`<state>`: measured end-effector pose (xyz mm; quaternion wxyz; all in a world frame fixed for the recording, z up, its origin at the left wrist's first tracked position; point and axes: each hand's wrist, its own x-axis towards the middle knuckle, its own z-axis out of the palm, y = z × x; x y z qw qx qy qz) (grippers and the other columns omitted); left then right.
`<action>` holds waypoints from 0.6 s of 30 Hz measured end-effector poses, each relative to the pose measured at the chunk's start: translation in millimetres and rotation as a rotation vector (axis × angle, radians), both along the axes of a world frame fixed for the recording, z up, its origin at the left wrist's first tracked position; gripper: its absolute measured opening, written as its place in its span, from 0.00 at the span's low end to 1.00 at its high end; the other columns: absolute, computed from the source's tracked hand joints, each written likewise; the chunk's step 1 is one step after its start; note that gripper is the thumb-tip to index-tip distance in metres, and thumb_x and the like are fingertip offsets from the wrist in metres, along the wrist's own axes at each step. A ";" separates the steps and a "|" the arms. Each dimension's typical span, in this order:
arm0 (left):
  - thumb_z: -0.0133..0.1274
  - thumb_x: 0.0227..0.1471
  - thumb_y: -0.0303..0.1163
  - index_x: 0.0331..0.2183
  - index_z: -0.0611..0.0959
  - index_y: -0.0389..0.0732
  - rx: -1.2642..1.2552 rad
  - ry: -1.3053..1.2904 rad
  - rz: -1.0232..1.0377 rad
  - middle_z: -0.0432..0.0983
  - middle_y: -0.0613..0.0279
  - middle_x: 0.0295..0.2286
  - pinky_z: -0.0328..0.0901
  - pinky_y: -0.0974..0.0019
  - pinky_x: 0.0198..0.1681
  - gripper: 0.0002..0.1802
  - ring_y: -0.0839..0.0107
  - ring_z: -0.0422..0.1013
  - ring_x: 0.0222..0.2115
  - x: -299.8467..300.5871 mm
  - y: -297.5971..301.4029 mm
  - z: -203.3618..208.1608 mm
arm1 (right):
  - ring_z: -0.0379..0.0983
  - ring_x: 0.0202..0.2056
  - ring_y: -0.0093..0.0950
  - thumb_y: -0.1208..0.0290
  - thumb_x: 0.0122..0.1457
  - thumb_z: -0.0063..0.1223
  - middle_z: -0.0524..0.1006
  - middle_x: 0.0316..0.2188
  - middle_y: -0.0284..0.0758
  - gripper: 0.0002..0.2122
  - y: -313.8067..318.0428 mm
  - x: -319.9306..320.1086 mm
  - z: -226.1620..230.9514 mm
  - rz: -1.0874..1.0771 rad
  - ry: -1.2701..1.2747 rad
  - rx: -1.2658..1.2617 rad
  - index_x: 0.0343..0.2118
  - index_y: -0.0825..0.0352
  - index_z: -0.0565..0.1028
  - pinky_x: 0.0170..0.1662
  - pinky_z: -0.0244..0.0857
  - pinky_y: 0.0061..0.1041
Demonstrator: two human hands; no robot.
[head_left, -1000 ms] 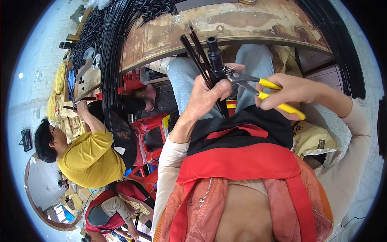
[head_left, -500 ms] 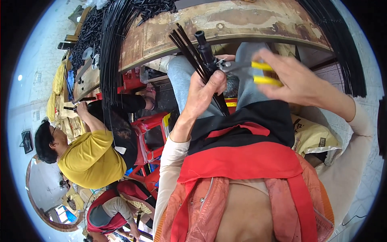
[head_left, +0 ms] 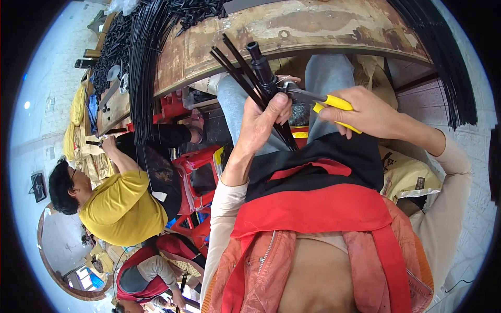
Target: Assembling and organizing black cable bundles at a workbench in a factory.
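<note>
My left hand [head_left: 264, 117] is wrapped round a bundle of thin black rods [head_left: 239, 73] and a black stepped tube [head_left: 261, 63], held upright over my lap. In my right hand [head_left: 368, 115] is a pair of pliers [head_left: 335, 104] with yellow handles. The jaws reach the side of the tube beside my left thumb, where thin bright wire ends [head_left: 285, 81] stick out. Whether the jaws grip the wire cannot be made out. The rods' lower ends run down to the black apron [head_left: 329, 151].
Beyond my knees stands a worn wooden table [head_left: 313, 31] with a heap of small black parts [head_left: 201, 9]. Bundles of long black rods hang over its edge at left [head_left: 143, 78] and right [head_left: 443, 68]. A red stool [head_left: 201, 172] and a person in yellow [head_left: 122, 206] are at left.
The pliers' handles have swung and come closer together as my right hand closed round them and moved slightly down. The tube and rods tilted a little to the left.
</note>
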<state>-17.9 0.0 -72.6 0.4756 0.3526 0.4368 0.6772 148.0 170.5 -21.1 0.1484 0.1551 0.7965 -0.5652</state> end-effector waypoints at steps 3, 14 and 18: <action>0.50 0.61 0.40 0.52 0.70 0.30 0.025 -0.037 0.025 0.59 0.74 0.20 0.51 0.76 0.23 0.26 0.82 0.54 0.20 6.7 4.5 4.6 | 0.73 0.17 0.22 0.65 0.56 0.59 0.73 0.17 0.34 0.18 3.1 4.4 16.1 0.022 0.184 0.059 0.42 0.72 0.69 0.20 0.63 0.20; 0.48 0.60 0.47 0.52 0.68 0.32 0.025 0.089 -0.003 0.54 0.73 0.18 0.48 0.74 0.22 0.29 0.81 0.50 0.18 4.9 3.5 -1.9 | 0.75 0.33 0.40 0.72 0.53 0.53 0.75 0.36 0.45 0.22 17.7 11.3 -8.5 0.109 0.551 0.737 0.53 0.67 0.66 0.37 0.68 0.33; 0.48 0.62 0.41 0.43 0.72 0.34 0.058 0.025 -0.037 0.56 0.73 0.19 0.49 0.74 0.22 0.19 0.82 0.51 0.19 2.8 2.3 -6.1 | 0.76 0.31 0.32 0.62 0.61 0.49 0.78 0.27 0.39 0.15 15.8 2.1 29.4 0.168 0.024 0.264 0.42 0.71 0.74 0.36 0.68 0.28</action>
